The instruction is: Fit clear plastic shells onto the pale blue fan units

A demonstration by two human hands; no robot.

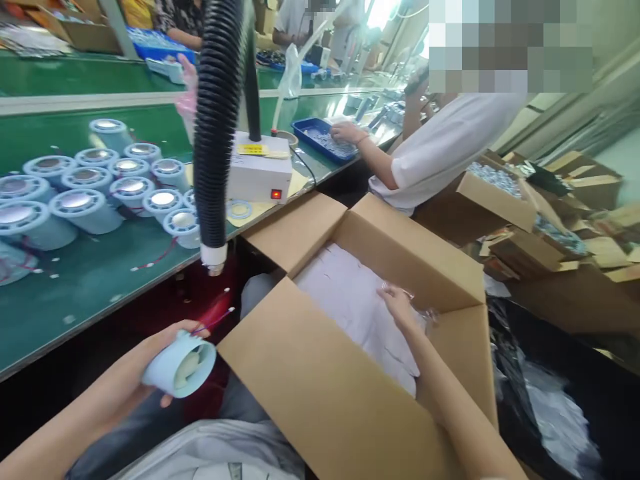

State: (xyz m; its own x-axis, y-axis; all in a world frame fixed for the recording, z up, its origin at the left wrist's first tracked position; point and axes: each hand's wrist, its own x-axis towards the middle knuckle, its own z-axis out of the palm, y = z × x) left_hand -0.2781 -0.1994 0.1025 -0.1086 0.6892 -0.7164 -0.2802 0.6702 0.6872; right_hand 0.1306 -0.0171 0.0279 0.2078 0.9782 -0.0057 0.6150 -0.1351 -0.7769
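My left hand (163, 347) is wrapped round a light blue cylindrical fan housing (173, 365), its open end facing right and thin wires coming off its top. My right hand (397, 303) reaches inside an open cardboard box (320, 360), fingers pinched together at white sheets or bags (350, 293) that fill it. Whatever lies between those fingertips is too small to make out. On the green bench to the left stand several similar blue housings (85, 207) with wires.
A black ribbed hose (215, 133) hangs before a white device (260, 173) on the bench (90, 273). At the right, a person in a white shirt (445, 147) reaches into a blue tray (320, 143). Cardboard boxes (530, 253) and a black bag (515, 373) lie further right.
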